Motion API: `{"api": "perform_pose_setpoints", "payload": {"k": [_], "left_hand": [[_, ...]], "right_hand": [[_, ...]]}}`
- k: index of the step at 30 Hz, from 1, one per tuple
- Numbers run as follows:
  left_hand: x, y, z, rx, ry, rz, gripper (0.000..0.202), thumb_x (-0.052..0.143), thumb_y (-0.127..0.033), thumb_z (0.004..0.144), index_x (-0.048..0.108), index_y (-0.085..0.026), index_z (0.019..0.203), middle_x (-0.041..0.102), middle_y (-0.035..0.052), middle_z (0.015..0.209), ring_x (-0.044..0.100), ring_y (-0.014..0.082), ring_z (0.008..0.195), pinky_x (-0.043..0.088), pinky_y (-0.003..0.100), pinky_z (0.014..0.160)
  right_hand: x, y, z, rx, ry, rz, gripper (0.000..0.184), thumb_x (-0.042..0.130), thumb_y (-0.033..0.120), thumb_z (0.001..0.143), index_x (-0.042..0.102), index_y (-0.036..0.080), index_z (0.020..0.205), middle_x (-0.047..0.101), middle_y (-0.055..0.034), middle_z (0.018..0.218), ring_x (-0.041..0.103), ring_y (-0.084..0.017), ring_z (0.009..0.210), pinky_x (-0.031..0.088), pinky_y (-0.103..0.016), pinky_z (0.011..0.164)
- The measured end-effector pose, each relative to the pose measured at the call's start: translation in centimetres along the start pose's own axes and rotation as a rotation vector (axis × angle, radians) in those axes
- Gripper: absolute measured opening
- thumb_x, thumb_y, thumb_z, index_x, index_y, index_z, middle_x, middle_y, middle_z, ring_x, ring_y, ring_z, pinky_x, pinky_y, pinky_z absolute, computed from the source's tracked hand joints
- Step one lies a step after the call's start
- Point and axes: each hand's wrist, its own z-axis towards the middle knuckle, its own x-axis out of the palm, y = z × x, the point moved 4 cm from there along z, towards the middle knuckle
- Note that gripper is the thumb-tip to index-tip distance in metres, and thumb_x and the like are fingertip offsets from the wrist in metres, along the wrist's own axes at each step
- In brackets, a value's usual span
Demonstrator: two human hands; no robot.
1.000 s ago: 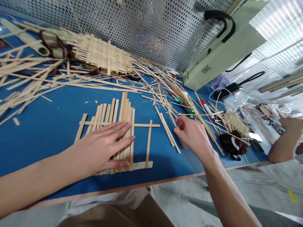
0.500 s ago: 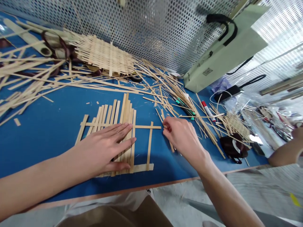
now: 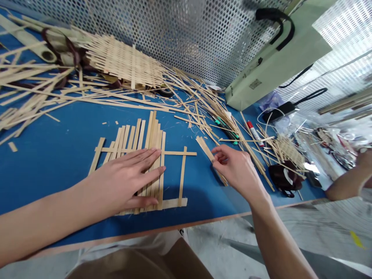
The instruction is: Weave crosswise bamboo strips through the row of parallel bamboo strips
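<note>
A half-woven mat of flat bamboo strips lies on the blue table. My left hand rests flat on it, fingers stretched out, pressing the upright strips down. To the right, my right hand pinches a few loose bamboo strips between thumb and fingers, their far ends lifted slightly off the table. A single upright strip stands apart at the mat's right side, crossing two horizontal strips.
A finished woven panel and heaps of loose strips lie at the back by a perforated metal wall. A pale green bag, markers, a dark pouch sit right. Another person's arm is far right.
My right hand reached left to the loose strips, closed on them and drew them back right, lifting them a little. My left hand stayed flat on the mat.
</note>
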Motion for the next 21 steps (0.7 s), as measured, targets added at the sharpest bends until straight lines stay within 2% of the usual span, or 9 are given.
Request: {"api": "perform_pose_setpoints", "payload": {"k": [5,9,11,15,17,21], "left_hand": [[0.0,-0.1,0.1,0.015,-0.009,0.025,0.066,0.055,-0.070,0.114,0.071,-0.020,0.153,0.052,0.0202,0.177,0.057,0.0386,0.162,0.051,0.053,0.134],[0.2,0.0,0.1,0.011,-0.015,0.011,0.067,0.059,-0.070,0.112,0.069,-0.021,0.156,0.051,0.0196,0.178,0.058,0.0396,0.161,0.052,0.053,0.133],[0.2,0.1,0.0,0.012,-0.014,0.008,0.067,0.057,-0.071,0.113,0.069,-0.022,0.157,0.049,0.0187,0.180,0.057,0.0390,0.162,0.051,0.052,0.134],[0.1,-0.2,0.1,0.023,0.014,0.062,0.070,0.053,-0.073,0.113,0.067,-0.021,0.158,0.050,0.0205,0.179,0.058,0.0379,0.162,0.051,0.051,0.134],[0.0,-0.4,0.4,0.002,0.024,0.089,0.071,0.059,-0.075,0.111,0.068,-0.021,0.156,0.053,0.0210,0.176,0.060,0.0381,0.160,0.052,0.052,0.133],[-0.4,-0.7,0.8,-0.008,0.022,0.087,0.075,0.068,-0.075,0.106,0.069,-0.018,0.155,0.052,0.0231,0.176,0.060,0.0398,0.160,0.051,0.051,0.134]], "right_hand": [[-0.2,-0.9,1.3,0.000,0.055,0.152,0.019,0.067,0.023,0.086,0.079,0.021,0.101,0.078,-0.0015,0.084,0.072,-0.018,0.077,0.055,-0.031,0.078],[-0.2,-1.6,2.1,0.010,0.089,0.282,0.021,0.068,0.027,0.081,0.077,0.020,0.099,0.077,-0.0016,0.082,0.069,-0.017,0.075,0.055,-0.031,0.077],[-0.3,-1.2,1.9,0.021,0.080,0.352,0.026,0.069,0.030,0.079,0.074,0.021,0.102,0.073,0.0006,0.079,0.065,-0.016,0.070,0.053,-0.030,0.072],[0.4,1.9,0.2,0.020,0.061,0.516,0.034,0.072,0.035,0.079,0.070,0.024,0.112,0.070,0.0040,0.081,0.060,-0.013,0.066,0.048,-0.026,0.064],[1.8,4.0,-0.9,0.008,0.111,0.624,0.026,0.074,0.031,0.078,0.076,0.024,0.103,0.070,0.0031,0.082,0.061,-0.013,0.068,0.048,-0.025,0.063],[5.1,7.0,-1.6,-0.004,0.141,0.629,0.015,0.072,0.027,0.080,0.082,0.025,0.092,0.070,0.0030,0.076,0.060,-0.014,0.067,0.048,-0.027,0.063]]}}
